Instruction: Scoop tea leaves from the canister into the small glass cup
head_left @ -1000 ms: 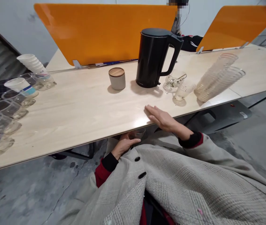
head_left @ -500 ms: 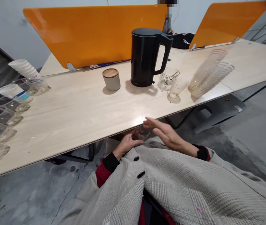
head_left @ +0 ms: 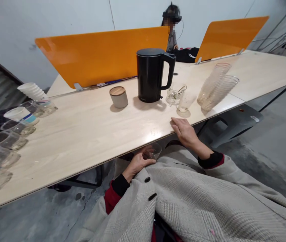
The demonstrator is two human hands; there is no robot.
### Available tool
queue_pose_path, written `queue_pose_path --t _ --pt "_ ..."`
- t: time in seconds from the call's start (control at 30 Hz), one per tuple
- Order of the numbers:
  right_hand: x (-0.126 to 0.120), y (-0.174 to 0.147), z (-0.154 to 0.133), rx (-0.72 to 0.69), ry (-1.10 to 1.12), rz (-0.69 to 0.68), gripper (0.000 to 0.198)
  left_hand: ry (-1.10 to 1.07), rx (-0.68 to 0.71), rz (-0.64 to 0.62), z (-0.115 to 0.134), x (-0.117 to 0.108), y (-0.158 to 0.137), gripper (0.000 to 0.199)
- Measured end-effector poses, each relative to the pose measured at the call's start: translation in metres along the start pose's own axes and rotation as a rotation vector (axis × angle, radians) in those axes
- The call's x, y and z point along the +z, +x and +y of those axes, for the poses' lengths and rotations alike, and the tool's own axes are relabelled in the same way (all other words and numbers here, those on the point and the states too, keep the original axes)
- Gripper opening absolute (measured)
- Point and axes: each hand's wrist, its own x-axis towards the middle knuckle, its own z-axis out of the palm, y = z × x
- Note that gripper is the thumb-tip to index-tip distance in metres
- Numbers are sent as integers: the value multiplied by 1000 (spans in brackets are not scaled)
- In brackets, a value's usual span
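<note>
Below the table's front edge, my left hand (head_left: 138, 162) is closed around a clear plastic cup (head_left: 155, 152), held close to my coat. My right hand (head_left: 184, 131) lies with its fingers stretched out at the table edge, palm down, and appears to hold nothing. Just beyond its fingertips stands a small clear cup (head_left: 185, 103) with a few dark bits in it. Behind that cup is a ribbed glass bowl (head_left: 176, 94) holding dark bits and a thin stick-like piece. A few tiny specks lie on the tabletop (head_left: 87, 129) left of my right hand.
A black kettle (head_left: 149, 75) and a grey canister (head_left: 119, 98) with a wooden lid stand mid-table. Stacked clear cups (head_left: 219, 92) lean at right. Clear cups and paper cups (head_left: 22, 116) line the left. Orange dividers (head_left: 102, 57) stand behind; a person (head_left: 172, 33) is beyond. A grey stool (head_left: 230, 126) is below.
My right hand has moved right and forward, from above the cup in my left hand to the table edge. My left hand keeps its hold. The view has tilted up.
</note>
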Motion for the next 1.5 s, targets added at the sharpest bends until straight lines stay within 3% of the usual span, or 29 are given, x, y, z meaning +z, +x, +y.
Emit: queue_pose_path --t 0.17,0.3,0.5,0.8,1.03,1.17,1.27,1.4,1.5 --pt "12 -34 -71 -199 359 -211 52 40 59 -12 0 1 0 71" --pt "28 -39 -100 -321 562 -332 55 38 105 3 -4 -1 -6 66" --pt "40 -26 -109 -322 533 -201 57 75 122 79 -12 -11 -17 64" --pt "35 -36 -111 -521 442 -304 75 10 178 73 -14 -8 -27 65" --pt "21 -16 -126 -461 483 -256 49 41 212 221 -26 -22 -49 67" --pt "35 11 -139 -488 420 -299 52 -66 220 376 -37 -31 -79 79" --pt "59 33 -154 -554 358 -409 57 -99 207 556 -49 -41 -106 82" --pt "99 62 -192 -682 296 -590 63 -192 213 905 -75 -65 -148 82" --pt "131 79 -241 -797 269 -693 69 -197 203 1225 -95 -93 -178 82"
